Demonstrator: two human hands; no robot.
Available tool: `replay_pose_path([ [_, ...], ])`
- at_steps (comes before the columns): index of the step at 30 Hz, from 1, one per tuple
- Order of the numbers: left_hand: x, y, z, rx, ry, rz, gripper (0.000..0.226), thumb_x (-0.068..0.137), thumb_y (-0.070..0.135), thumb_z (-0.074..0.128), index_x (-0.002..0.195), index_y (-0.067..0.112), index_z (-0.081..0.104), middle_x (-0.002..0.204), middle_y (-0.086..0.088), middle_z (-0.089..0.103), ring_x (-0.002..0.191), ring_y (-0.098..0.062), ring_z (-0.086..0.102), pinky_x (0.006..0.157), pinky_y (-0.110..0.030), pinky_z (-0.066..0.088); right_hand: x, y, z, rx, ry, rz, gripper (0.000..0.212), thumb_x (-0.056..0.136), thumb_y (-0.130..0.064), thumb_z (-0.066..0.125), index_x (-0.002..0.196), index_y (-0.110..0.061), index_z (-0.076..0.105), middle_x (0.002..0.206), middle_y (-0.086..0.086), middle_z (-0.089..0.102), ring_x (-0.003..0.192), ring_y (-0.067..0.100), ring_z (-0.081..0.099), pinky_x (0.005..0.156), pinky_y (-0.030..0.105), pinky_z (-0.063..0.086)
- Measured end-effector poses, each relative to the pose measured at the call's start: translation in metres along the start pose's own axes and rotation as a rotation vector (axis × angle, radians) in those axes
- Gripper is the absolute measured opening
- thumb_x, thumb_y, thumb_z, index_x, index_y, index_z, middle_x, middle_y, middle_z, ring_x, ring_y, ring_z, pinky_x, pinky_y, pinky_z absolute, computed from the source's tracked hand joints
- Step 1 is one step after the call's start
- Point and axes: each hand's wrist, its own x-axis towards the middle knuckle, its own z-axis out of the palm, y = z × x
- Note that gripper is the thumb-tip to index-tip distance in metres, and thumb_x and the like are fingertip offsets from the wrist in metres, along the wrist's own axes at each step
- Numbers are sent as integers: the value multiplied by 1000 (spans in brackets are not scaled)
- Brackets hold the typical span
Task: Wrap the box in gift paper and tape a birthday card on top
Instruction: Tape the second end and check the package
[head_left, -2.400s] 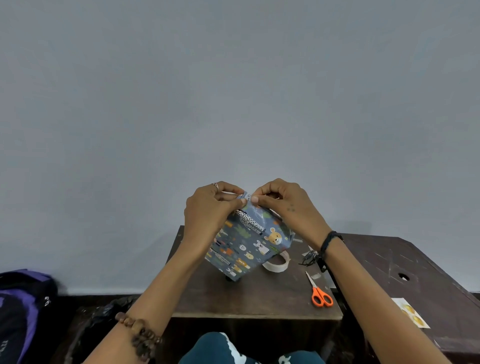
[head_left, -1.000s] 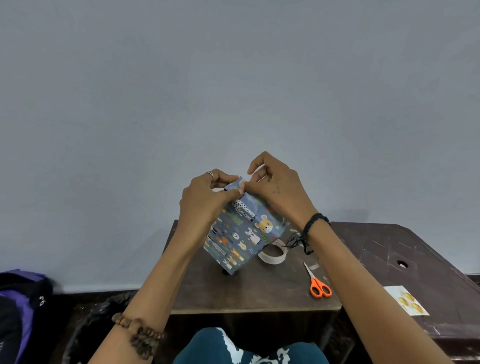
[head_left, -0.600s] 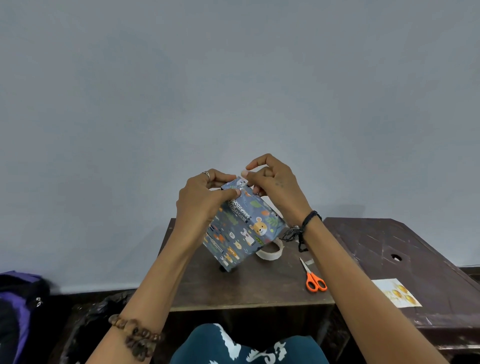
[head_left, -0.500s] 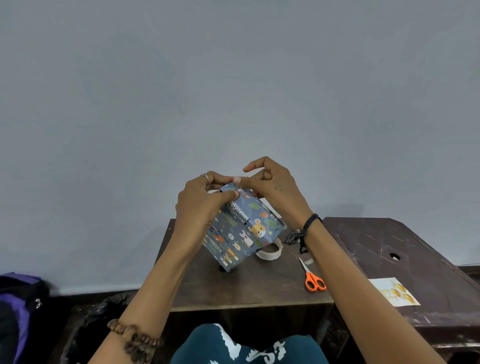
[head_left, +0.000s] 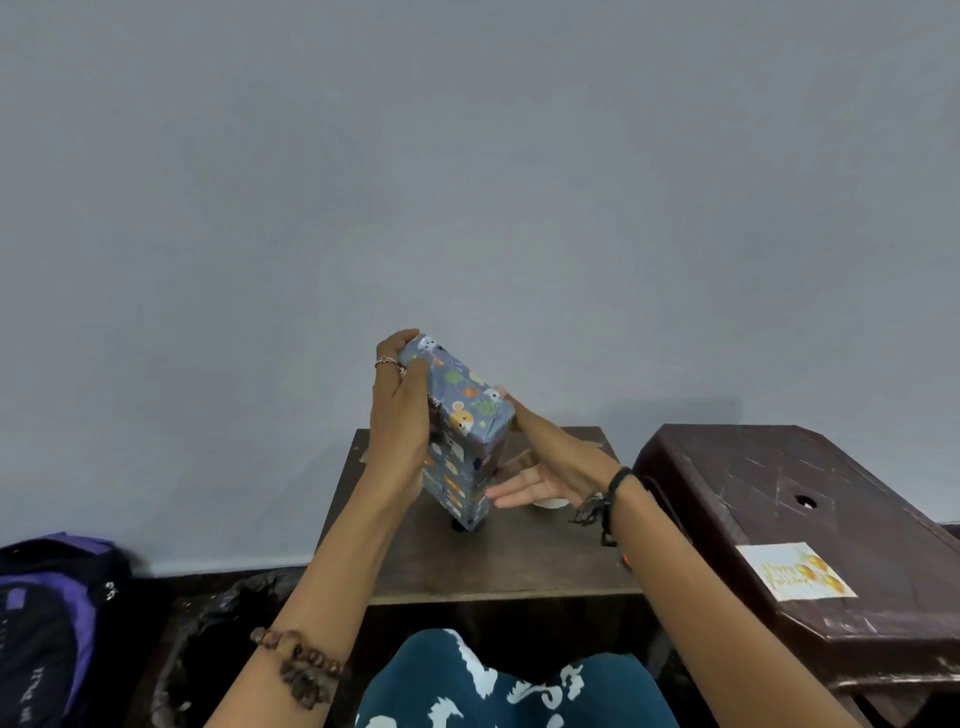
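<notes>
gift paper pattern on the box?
Blue-grey gift paper printed with small cartoon animals and green leaves; head view.

The wrapped box stands tilted on one lower corner on the surface, near its middle, its top leaning left and away toward the wall behind. The left hand grips the box's left side and upper end; the right hand lies on the box's right side, fingers straight against its lower part. A roll of tape lies on the surface just behind the right hand, mostly hidden by it. To the right of the surface stands a stool, and a card lies flat on its near part. A backpack sits on the floor at far left, and a bag lies between it and the surface.
</notes>
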Motion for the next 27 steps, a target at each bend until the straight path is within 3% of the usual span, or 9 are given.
replay_pose_path([
  [3,1,-5,1,-94,92,-53,9,96,20,43,92,28,41,88,5,51,84,-14,53,81,-42,47,8,4,10,200,-5,-44,51,93,-51,42,128,-15,48,111,22,57,79,26,63,69,27,57],
  [5,2,-16,-5,-128,166,-133,20,92,27,53,87,25,35,86,2,47,83,-15,52,79,-41,47,15,12,10,272,52,-101,29,94,-34,49,103,-8,58,91,10,60,84,25,62,71,31,57],
  [7,4,-30,-12,-154,193,-222,33,86,35,63,91,20,34,91,-2,51,86,-16,56,77,-41,52,27,22,9,315,104,-155,16,94,-24,53,90,-10,60,92,7,64,95,24,61,84,38,53],
  [8,6,-37,-14,-176,187,-276,38,83,38,66,95,16,37,94,-5,55,88,-19,59,74,-41,54,34,28,9,337,114,-176,15,92,-22,55,98,-9,60,101,8,65,100,25,61,88,39,52],
  [11,12,-52,-23,-210,99,-434,33,83,38,64,95,9,56,93,-10,65,88,-27,65,69,-40,57,52,46,12,394,151,-215,36,90,-15,60,122,-5,48,120,11,60,99,23,62,84,33,54],
  [13,14,-64,-28,-174,52,-525,20,86,33,57,91,14,58,89,-8,64,83,-27,64,68,-42,56,63,60,14,446,151,-237,37,88,-6,60,122,-5,46,120,13,59,95,21,63,76,29,56],
  [17,17,-91,-38,-104,22,-658,18,86,36,54,89,19,59,92,-7,62,81,-26,62,63,-40,53,90,94,18,373,151,-226,39,79,-1,70,111,-15,51,130,11,51,111,26,58,94,46,49],
  [22,16,-139,-50,85,33,-691,48,75,25,75,113,9,51,107,-16,64,78,-24,62,58,-32,51,102,125,23,199,177,-232,48,76,5,71,112,-17,48,120,-1,52,103,18,60,89,37,52],
  [27,14,-170,-59,104,52,-802,34,76,16,74,104,4,60,83,-9,67,71,-23,63,61,-32,51,108,144,18,244,184,-186,47,79,3,68,119,-13,48,126,5,54,106,22,61,86,37,54],
])
